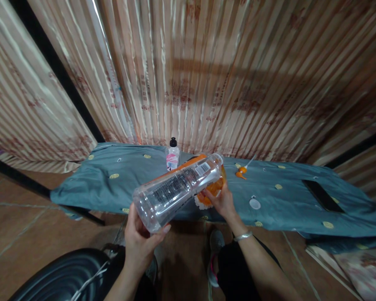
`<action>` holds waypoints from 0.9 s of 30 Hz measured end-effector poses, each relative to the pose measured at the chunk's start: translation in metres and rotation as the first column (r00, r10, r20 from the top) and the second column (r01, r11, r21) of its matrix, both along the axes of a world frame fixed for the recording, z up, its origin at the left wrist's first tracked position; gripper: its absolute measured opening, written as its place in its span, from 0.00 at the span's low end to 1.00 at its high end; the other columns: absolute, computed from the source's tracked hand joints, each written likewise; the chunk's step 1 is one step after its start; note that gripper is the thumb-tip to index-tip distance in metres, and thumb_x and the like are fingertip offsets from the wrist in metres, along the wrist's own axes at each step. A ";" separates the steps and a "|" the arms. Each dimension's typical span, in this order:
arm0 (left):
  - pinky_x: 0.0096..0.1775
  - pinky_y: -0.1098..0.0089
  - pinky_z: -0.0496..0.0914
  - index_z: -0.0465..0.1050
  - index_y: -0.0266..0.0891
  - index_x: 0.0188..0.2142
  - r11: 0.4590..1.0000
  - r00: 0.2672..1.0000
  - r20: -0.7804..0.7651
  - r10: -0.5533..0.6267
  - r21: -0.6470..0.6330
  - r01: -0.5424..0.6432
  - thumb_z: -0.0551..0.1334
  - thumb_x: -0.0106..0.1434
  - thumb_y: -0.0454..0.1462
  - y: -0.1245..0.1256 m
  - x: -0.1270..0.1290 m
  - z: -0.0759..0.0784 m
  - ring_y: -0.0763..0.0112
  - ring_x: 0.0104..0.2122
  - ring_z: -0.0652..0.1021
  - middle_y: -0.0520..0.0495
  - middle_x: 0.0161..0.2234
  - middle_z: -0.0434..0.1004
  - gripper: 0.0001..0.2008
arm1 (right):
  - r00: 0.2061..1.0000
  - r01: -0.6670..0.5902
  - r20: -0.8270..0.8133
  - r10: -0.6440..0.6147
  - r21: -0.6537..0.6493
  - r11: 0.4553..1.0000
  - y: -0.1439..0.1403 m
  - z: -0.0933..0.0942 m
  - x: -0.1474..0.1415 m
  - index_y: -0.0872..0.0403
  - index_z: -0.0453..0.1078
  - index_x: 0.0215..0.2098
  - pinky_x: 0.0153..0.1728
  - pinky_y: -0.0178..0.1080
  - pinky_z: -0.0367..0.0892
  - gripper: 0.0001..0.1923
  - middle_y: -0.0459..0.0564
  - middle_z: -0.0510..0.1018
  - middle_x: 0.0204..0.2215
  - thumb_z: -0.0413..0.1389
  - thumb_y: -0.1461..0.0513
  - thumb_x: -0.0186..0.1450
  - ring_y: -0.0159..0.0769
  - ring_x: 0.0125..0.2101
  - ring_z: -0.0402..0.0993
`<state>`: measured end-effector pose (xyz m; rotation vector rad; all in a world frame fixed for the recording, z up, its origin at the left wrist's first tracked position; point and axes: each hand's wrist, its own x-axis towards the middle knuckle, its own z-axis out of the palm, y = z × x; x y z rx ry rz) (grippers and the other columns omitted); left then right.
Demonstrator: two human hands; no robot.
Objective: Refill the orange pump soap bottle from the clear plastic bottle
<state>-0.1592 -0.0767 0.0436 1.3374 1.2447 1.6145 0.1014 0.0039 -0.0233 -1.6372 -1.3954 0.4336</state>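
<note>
My left hand (141,240) grips the base end of a large clear plastic bottle (172,192). The bottle is tilted, with its mouth toward the upper right, and a printed label with a barcode shows on its side. My right hand (221,202) is closed on an orange see-through container (213,188) with a whitish, bumpy lower end, just below the bottle's neck. Part of that container is hidden behind the bottle and my fingers, so its exact kind is unclear. Behind the big bottle stands a small clear bottle (173,155) with a black cap and pink label.
A long narrow table (119,192) carries a blue-green cloth. On it lie small orange pieces with a pale stem (242,171), a white round disc (255,203) and a black phone (322,195). A pleated curtain (188,83) hangs behind. A black ribbed stool (65,276) stands lower left.
</note>
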 end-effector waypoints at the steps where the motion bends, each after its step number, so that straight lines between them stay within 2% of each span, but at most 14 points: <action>1: 0.39 0.66 0.79 0.66 0.39 0.46 1.000 1.000 0.002 0.001 -0.003 -0.001 0.75 0.45 0.39 0.000 0.000 0.000 0.56 0.40 0.84 0.40 0.43 0.82 0.30 | 1.000 -0.002 -0.003 0.002 0.001 1.000 0.000 0.000 0.000 0.53 0.62 0.51 0.37 0.48 0.76 0.35 0.59 0.83 0.41 0.62 0.42 0.55 0.55 0.40 0.82; 7: 0.39 0.66 0.79 0.65 0.39 0.45 1.000 1.000 0.020 -0.006 -0.017 0.006 0.75 0.45 0.38 -0.002 0.001 0.002 0.58 0.38 0.84 0.42 0.41 0.82 0.29 | 1.000 -0.006 0.003 0.006 -0.010 1.000 0.000 -0.001 0.000 0.53 0.62 0.51 0.37 0.49 0.75 0.34 0.59 0.83 0.41 0.61 0.42 0.55 0.55 0.40 0.82; 12: 0.42 0.65 0.78 0.65 0.39 0.44 1.000 0.999 0.052 0.006 -0.016 -0.006 0.75 0.44 0.38 -0.002 0.003 0.001 0.56 0.42 0.83 0.40 0.44 0.81 0.30 | 1.000 0.000 0.017 0.000 0.017 1.000 0.001 -0.004 0.002 0.53 0.62 0.52 0.36 0.47 0.75 0.35 0.58 0.83 0.39 0.62 0.43 0.55 0.54 0.38 0.82; 20: 0.38 0.65 0.79 0.68 0.37 0.46 1.000 0.999 0.049 0.013 -0.027 -0.012 0.76 0.42 0.38 0.000 0.001 0.002 0.57 0.38 0.84 0.41 0.41 0.82 0.31 | 0.999 0.019 0.025 -0.019 0.002 1.000 0.000 -0.004 0.000 0.54 0.62 0.53 0.35 0.47 0.75 0.36 0.59 0.83 0.39 0.61 0.41 0.55 0.55 0.38 0.82; 27: 0.40 0.66 0.78 0.66 0.38 0.44 1.000 0.999 0.039 0.009 -0.009 -0.008 0.76 0.44 0.39 0.000 0.002 0.003 0.57 0.41 0.83 0.40 0.43 0.82 0.29 | 1.000 0.000 0.022 -0.001 0.024 1.000 0.001 -0.006 0.001 0.53 0.62 0.52 0.36 0.47 0.75 0.35 0.58 0.83 0.40 0.62 0.43 0.56 0.53 0.38 0.82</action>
